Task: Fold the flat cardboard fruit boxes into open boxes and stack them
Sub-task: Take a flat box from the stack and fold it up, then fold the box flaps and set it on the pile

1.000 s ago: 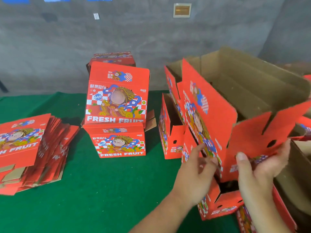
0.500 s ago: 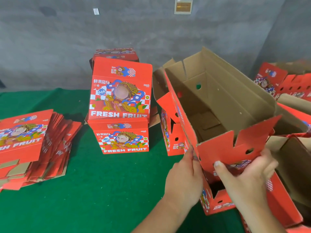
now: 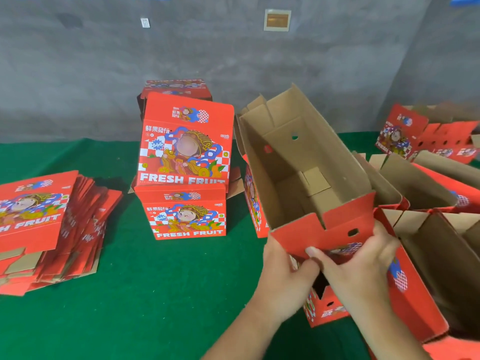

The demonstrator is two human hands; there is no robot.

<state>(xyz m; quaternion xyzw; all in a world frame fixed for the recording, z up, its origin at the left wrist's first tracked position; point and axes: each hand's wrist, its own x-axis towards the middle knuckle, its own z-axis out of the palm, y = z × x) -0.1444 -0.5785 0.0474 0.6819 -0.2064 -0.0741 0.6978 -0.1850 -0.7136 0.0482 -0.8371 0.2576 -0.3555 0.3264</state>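
A: Where is the open box [image 3: 306, 162] right now?

B: Up off the green table [image 3: 155, 294], its mouth tipped toward the camera, brown inside showing. Both hands hold its near red end flap [image 3: 324, 233].

A: And the fingers?

B: The left hand [image 3: 283, 276] curls round the flap's lower edge at the left corner. The right hand [image 3: 363, 266] pinches the same flap, thumb on the red face and fingers wrapped behind the right corner.

A: How far along would you say?

B: This box looks formed, bottom panels already folded in; I judge it is about to be set down on others. Just right of the open box lie several finished open boxes [image 3: 426, 229], nested together. Left of it stand two printed boxes [image 3: 185, 178], one on the other, with a third behind.

A: What's left?

B: Plenty. Far left of the open box sits a thick pile of flat blanks [image 3: 52, 229], still unfolded.
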